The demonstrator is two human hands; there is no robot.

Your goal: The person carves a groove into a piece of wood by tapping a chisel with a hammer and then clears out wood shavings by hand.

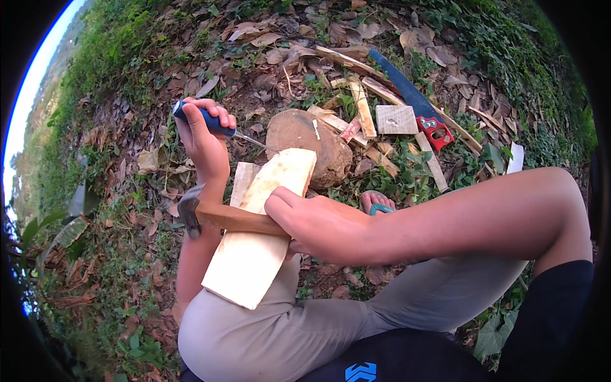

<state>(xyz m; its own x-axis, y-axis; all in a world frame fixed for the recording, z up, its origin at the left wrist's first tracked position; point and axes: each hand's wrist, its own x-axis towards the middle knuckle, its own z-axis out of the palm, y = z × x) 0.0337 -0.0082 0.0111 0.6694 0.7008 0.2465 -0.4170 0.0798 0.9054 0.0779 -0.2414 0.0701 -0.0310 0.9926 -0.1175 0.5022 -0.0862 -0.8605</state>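
Observation:
My left hand (207, 143) is raised beside the log and wrapped round a blue-handled chisel (216, 122). Its narrow metal blade points right, toward the far end of a pale wooden board (251, 264); I cannot tell whether the tip touches it. The board slopes from my left thigh up to the cut log (302, 130). Closed on the wooden handle of a hammer (242, 218), my right hand (312, 223) lies across the board's middle and also presses against it. The hammer's metal head sticks out past the board, over my left forearm.
Beyond the log lie several wood strips (363, 108), a square wood block (396, 120) and a handsaw (410, 92) with a red handle. Another wood piece (244, 178) shows behind the board. Dry leaves and green plants cover the ground; my sandalled foot (379, 202) is near the log.

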